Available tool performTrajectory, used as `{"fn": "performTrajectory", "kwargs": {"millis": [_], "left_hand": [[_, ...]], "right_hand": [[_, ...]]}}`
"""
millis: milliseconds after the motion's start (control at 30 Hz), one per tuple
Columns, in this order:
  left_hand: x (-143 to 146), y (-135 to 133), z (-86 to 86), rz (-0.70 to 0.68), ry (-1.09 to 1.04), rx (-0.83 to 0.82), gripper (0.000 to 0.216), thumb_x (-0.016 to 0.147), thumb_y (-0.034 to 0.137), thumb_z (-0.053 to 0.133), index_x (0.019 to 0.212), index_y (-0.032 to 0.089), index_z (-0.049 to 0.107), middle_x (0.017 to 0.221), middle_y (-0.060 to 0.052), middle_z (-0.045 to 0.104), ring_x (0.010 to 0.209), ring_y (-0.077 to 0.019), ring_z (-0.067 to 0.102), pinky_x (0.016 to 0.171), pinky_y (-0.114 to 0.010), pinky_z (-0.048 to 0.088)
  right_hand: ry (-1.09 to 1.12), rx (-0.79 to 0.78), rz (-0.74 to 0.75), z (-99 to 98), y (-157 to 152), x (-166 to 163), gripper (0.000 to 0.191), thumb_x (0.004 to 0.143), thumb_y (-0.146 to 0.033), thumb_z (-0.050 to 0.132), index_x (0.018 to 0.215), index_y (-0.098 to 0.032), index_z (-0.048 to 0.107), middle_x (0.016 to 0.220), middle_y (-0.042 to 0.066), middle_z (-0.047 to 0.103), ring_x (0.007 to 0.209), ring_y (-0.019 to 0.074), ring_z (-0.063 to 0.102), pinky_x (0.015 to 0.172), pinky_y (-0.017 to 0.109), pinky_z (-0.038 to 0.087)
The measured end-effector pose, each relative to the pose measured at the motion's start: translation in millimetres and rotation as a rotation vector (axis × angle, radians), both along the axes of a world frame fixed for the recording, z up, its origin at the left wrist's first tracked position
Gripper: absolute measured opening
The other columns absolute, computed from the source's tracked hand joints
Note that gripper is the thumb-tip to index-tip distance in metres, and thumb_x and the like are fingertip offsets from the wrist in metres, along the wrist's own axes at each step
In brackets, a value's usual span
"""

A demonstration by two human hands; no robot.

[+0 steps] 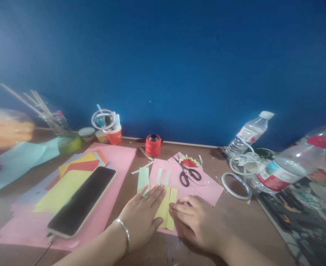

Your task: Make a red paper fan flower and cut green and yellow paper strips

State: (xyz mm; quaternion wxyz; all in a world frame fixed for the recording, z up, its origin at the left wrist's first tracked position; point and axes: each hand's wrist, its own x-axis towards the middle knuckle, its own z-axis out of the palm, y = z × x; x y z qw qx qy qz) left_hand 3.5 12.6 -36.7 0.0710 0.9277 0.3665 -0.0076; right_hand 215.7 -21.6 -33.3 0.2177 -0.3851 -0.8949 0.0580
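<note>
A folded piece of yellow paper [165, 212] with a lengthwise crease lies before me on pink paper [198, 190]. My left hand [142, 208], with a silver bangle at the wrist, rests flat over its left side with fingers stretched out. At the paper's right edge, my right hand [193, 221] has its fingers curled together; the fingertips touch that edge and the thumb is mostly hidden. Pale green paper strips [143, 179] lie just beyond my left fingers. Black-handled scissors [189, 175] lie slightly open on the pink sheet, against a red and yellow pleated paper fan [189, 161].
A phone [82, 201] with a cable lies on stacked coloured paper [68, 181] at left. A red round container [153, 146] and an orange cup of pens [114, 136] stand by the blue wall. Tape rolls [237, 186] and plastic bottles [286, 170] crowd the right.
</note>
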Motion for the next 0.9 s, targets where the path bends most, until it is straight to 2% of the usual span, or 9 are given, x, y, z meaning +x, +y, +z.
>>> {"fn": "performTrajectory", "kwargs": {"millis": [500,700,800,900], "left_hand": [[-0.7,-2.4,-2.3,0.008,0.002,0.030,0.058,0.085,0.034,0.035,0.138,0.020,0.014,0.144,-0.004,0.017,0.131,-0.0207,0.016,0.107,-0.040,0.007],[-1.8,-1.2,-0.3,-0.012,-0.005,0.030,0.058,0.086,0.035,0.034,0.138,0.020,0.012,0.144,-0.004,0.017,0.131,-0.0189,0.014,0.107,-0.039,0.006],[-1.2,0.1,-0.8,-0.018,-0.006,0.026,0.058,0.086,0.035,0.034,0.138,0.020,0.012,0.144,-0.004,0.017,0.131,-0.0179,0.012,0.107,-0.038,0.005],[0.7,1.5,-0.2,-0.008,-0.011,0.027,0.058,0.085,0.035,0.035,0.137,0.019,0.013,0.144,-0.005,0.019,0.131,-0.0179,0.012,0.107,-0.037,0.005]], "right_hand": [[0.007,-0.023,-0.022,-2.5,-0.4,-0.5,0.028,0.082,-0.018,0.046,0.107,-0.022,0.058,0.099,0.004,0.067,0.085,0.0188,0.054,0.072,0.033,0.043],[-0.010,-0.015,0.020,-0.1,-0.2,2.9,0.033,0.081,-0.016,0.045,0.112,-0.020,0.056,0.105,0.005,0.064,0.090,0.0209,0.052,0.075,0.035,0.043],[-0.029,-0.030,0.035,1.4,0.0,3.3,0.031,0.081,-0.023,0.048,0.111,-0.018,0.056,0.106,0.007,0.063,0.091,0.0221,0.051,0.075,0.035,0.043],[-0.027,-0.043,0.011,2.5,0.8,-0.1,0.031,0.078,-0.038,0.053,0.099,-0.016,0.060,0.104,0.008,0.063,0.091,0.0241,0.050,0.078,0.038,0.041]]}}
